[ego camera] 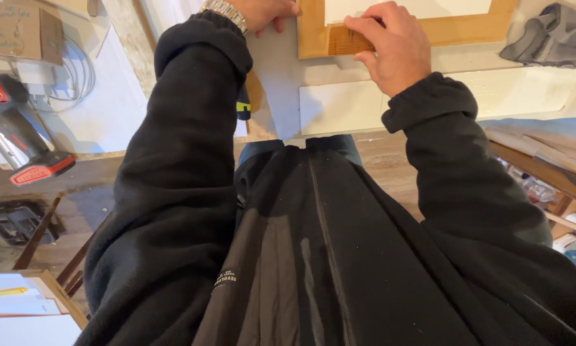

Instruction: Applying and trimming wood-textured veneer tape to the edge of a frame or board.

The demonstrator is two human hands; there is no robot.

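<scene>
A light wooden frame [467,29] lies on the white workbench [339,106] at the top of the head view. My right hand [390,48] presses a small ribbed brown block [350,40] against the frame's lower left corner, fingers curled over it. My left hand [262,13], with a metal watch [224,11] on the wrist, rests against the frame's left edge at the top of the view; most of its fingers are cut off. Both arms wear black sleeves, and my black jacket fills the lower middle of the view.
A red and grey cordless drill [12,128] lies on the bench at the left, near white cables [76,74] and a cardboard piece [19,29]. A grey cloth [547,38] sits at top right. Shelves with clutter [557,192] stand at right, a wooden floor below.
</scene>
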